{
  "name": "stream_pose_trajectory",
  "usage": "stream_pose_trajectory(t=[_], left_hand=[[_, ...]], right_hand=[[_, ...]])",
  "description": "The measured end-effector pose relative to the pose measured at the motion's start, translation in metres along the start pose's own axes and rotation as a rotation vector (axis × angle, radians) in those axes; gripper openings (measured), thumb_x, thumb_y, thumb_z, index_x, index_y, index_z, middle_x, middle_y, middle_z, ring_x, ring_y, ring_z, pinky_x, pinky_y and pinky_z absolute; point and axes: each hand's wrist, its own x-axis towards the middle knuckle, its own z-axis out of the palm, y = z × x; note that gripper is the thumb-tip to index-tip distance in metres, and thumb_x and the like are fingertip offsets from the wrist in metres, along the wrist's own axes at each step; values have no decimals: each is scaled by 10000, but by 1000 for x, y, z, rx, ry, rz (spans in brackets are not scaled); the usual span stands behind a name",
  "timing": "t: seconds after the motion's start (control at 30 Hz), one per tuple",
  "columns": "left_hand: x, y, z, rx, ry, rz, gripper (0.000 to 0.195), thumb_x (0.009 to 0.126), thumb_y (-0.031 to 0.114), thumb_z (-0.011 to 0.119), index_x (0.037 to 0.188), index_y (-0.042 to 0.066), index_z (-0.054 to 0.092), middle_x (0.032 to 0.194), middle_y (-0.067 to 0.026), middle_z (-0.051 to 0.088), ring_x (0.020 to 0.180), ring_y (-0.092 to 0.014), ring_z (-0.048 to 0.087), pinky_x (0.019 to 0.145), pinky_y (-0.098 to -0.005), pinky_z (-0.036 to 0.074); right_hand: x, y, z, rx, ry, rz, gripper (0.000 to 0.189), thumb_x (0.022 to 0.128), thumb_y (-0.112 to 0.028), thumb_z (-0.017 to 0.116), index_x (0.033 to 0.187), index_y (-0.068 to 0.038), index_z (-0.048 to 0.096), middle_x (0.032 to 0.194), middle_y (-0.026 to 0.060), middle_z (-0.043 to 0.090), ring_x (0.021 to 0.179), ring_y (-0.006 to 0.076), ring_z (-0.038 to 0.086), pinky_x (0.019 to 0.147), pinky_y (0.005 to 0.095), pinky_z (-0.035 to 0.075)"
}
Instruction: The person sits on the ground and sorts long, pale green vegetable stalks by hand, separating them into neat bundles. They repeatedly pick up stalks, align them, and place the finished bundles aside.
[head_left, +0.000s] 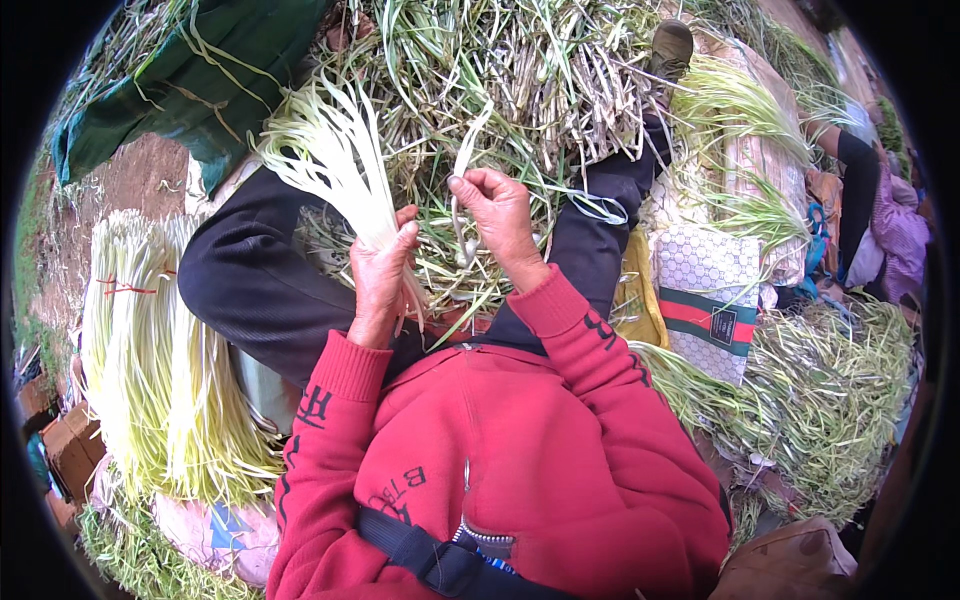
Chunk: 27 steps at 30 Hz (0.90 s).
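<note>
My left hand (382, 274) is closed around a bunch of pale, blanched chives (341, 161). Their white and light-yellow leaves fan out up and to the left, and thin stalk ends hang below the fist. To the right of it, my right hand (499, 217) pinches a limp whitish leaf (472, 139) between thumb and forefinger. One end of the leaf points up, and a duller strand dangles beneath the fingers. Both hands are above my lap, apart from each other. Beyond them lies a deep heap of green leaves and dry stalks (517, 82).
Bundles of pale chives (142, 360), one tied with red string, lie by my left knee. A green cloth (202, 82) is at upper left. On my right are loose chives (742, 112), a patterned bag (709, 292) and heaped trimmings (832, 397). Another person's arm (855, 195) shows at far right.
</note>
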Motion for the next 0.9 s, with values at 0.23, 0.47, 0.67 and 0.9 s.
stream_pose_trajectory(t=[0.23,0.47,0.67,0.9], left_hand=[[-11,1,0,-78,-74,-74,144,793,106,618,905,41,555,711,-10,558,551,-90,511,473,-200,406],[-9,28,-5,-278,-26,-113,144,808,97,601,902,46,504,720,-47,564,559,-85,494,457,-199,407],[4,48,-4,-353,21,-86,140,811,93,597,899,54,495,713,-52,567,535,-82,476,459,-204,397],[56,177,-64,-636,-141,196,136,865,126,521,946,18,513,738,-29,564,583,-61,437,482,-182,353]], right_hand=[[-28,20,34,-110,-240,-119,344,838,-263,552,1083,-21,551,958,112,574,880,194,568,749,273,444],[-70,5,-1,-376,-453,-85,312,884,-232,461,1140,-56,494,729,173,600,610,291,611,557,349,477],[-94,15,-37,-373,-379,-8,253,887,-189,460,1094,-59,528,713,146,600,619,281,604,558,315,472],[-77,28,-89,-987,-511,-200,186,783,-231,582,899,-97,638,1000,73,573,926,241,517,773,326,423]])
